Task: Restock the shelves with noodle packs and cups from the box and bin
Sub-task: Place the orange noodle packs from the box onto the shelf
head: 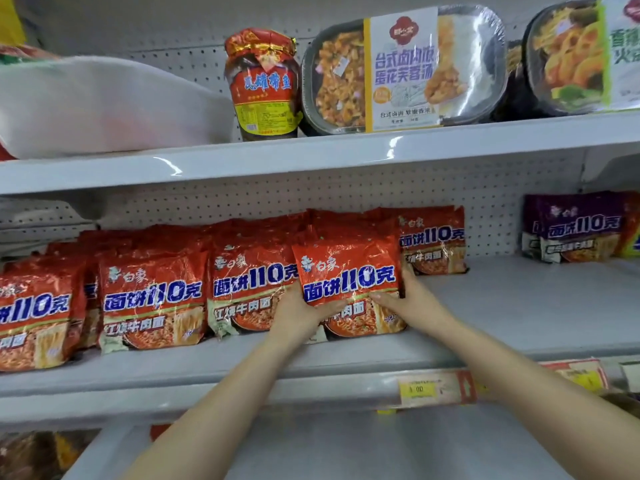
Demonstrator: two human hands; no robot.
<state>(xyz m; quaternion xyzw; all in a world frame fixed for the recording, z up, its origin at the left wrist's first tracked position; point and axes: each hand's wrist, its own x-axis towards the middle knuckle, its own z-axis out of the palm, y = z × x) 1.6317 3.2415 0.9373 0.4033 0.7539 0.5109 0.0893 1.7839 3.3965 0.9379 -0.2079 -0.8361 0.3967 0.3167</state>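
- Head view: you hold a red noodle pack [348, 271] upright at the front of the middle shelf [519, 306], at the right end of the red row [152, 296].
- Risk: the pack looks tall and slippery; let go while it leans and it may tip forward off the shelf or knock the pack left of it [249, 289].
- Risk: pushing hard could crumple the packs behind it.
- Your left hand [301, 313] grips the pack's lower left corner, thumb across the front.
- Your right hand [401, 299] clasps its lower right edge, fingers curled round.
- Purple packs [575, 226] sit well right of the pack.
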